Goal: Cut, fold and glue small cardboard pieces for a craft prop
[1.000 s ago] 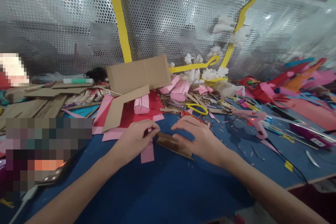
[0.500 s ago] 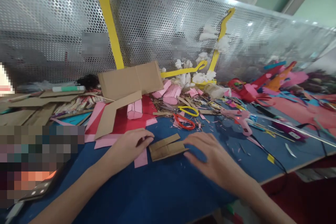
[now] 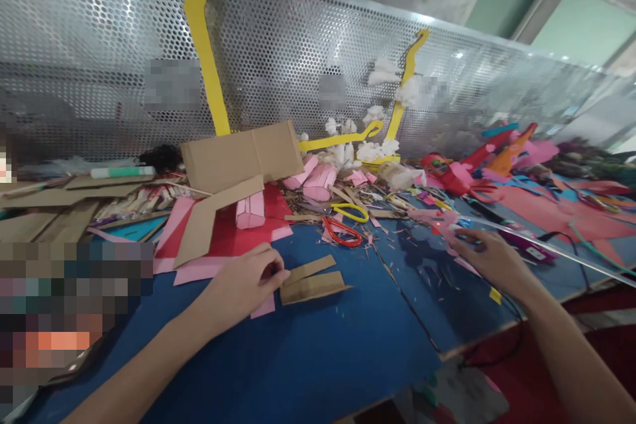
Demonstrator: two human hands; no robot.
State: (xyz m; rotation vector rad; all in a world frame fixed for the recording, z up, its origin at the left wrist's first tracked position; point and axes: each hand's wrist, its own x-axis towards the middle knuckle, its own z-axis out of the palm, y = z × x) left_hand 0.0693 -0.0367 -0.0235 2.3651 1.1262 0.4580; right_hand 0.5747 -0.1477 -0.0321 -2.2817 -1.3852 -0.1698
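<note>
A small folded piece of brown cardboard (image 3: 313,286), with a narrow strip standing apart along its far side, lies on the blue table. My left hand (image 3: 253,278) is closed at its left end, thumb and fingers pinching the edge. Off to the right, my right hand (image 3: 489,258) has its fingers apart, their tips at the handle of a pink glue gun (image 3: 444,220). Whether they touch the handle I cannot tell. A pink paper strip (image 3: 263,307) lies partly under my left hand.
Red-and-yellow-handled scissors (image 3: 342,230) lie beyond the cardboard among paper scraps. Cardboard sheets (image 3: 243,156), pink paper boxes (image 3: 250,211) and red paper (image 3: 226,235) sit behind my left hand. A perforated metal screen (image 3: 278,46) stands at the back. The glue gun's cord trails right.
My right hand has left the cardboard and moved right to the glue gun. My left hand stays at the cardboard's left end. The view has shifted slightly right.
</note>
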